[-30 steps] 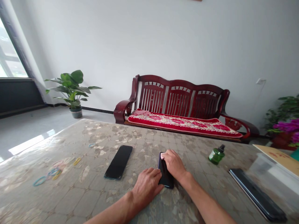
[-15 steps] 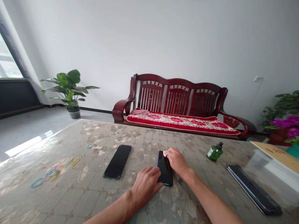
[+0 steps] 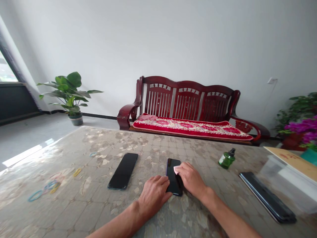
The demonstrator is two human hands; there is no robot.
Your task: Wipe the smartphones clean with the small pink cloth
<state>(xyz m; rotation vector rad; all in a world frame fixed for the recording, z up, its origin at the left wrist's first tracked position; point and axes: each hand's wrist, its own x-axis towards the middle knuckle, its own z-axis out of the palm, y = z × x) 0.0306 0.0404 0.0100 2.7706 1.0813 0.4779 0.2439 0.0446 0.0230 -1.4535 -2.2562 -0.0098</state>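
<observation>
A black smartphone (image 3: 174, 186) lies face up on the table in front of me. My left hand (image 3: 155, 191) grips its lower left side, fingers over the edge and thumb at the near corner. Pinched in my right hand (image 3: 190, 178) is a small pale pink cloth or pad (image 3: 176, 170), pressed on the upper part of the screen; most of it is hidden by the fingers. Left of my hands rests a second black smartphone (image 3: 123, 171), touched by neither hand.
Right of my hands stand a green pump bottle (image 3: 227, 159), a long black case (image 3: 267, 197) and a clear plastic box (image 3: 284, 185) with a tan board on top. Coloured rings (image 3: 46, 190) lie at left on the patterned tablecloth (image 3: 94, 211). Behind is a wooden bench (image 3: 187, 102).
My right hand has slid the pink cloth a little way down the screen towards me. My left hand keeps its hold on the phone. The view has shifted slightly.
</observation>
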